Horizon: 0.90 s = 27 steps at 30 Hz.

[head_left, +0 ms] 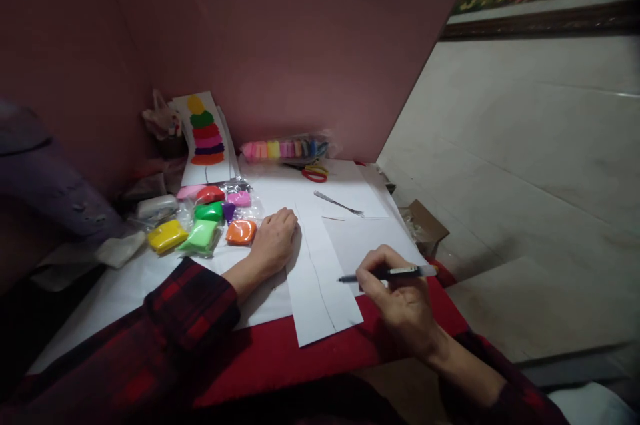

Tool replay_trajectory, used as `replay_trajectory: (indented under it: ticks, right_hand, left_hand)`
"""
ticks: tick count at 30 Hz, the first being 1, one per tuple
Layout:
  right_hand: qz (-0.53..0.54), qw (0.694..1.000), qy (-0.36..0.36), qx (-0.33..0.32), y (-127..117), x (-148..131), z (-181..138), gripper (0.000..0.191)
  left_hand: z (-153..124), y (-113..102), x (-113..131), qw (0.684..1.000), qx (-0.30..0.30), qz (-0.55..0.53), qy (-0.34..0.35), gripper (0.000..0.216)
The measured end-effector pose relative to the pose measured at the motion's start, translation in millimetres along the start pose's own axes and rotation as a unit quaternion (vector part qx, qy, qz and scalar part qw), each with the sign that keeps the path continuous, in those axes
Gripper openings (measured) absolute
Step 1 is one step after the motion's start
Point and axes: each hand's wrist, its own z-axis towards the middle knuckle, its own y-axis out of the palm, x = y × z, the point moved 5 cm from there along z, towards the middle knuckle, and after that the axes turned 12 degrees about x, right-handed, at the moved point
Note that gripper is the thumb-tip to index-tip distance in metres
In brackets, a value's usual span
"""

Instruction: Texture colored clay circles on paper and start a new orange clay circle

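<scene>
My right hand [400,298] is closed around a black pen [395,272], its tip pointing left just over a narrow white paper strip [313,285]. A thin, slightly wavy dark line runs along the strip's length. My left hand [275,236] lies palm down at the strip's left edge, resting on the white paper beneath, with fingers slightly bent and nothing seen in them. Beside it sits a wrapped orange clay pack [241,232]. Further left are light green [200,237] and yellow [167,236] packs, among several other colours.
A fork [339,203] and red-and-yellow scissors [315,173] lie beyond my hands. Behind them is a bag of coloured clay sticks [285,149]. A card with stacked coloured shapes [207,138] leans at the back left. A cardboard box [425,225] stands right of the table.
</scene>
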Motion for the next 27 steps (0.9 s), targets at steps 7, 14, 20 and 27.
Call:
replay_trajectory:
  ticks: [7,14,20,27]
  right_hand:
    - [0.088,0.991,0.032,0.093,35.2,16.1,79.7,0.021]
    - [0.021,0.993,0.060,0.099,66.0,72.6,85.3,0.026]
    - [0.005,0.998,-0.017,0.057,68.6,79.5,71.2,0.019]
    - [0.014,1.000,0.018,0.004,73.6,84.7,72.4,0.021]
  left_hand:
    - [-1.4,-7.6,-2.7,0.999,0.029,0.007,-0.029,0.022]
    - [-7.8,-23.3,-15.1,0.990,0.074,0.045,-0.115,0.020]
    - [-10.2,-18.5,-15.6,0.986,0.071,-0.030,-0.149,0.022]
    - [-11.4,-11.9,-22.4,0.966,0.087,-0.159,-0.184,0.018]
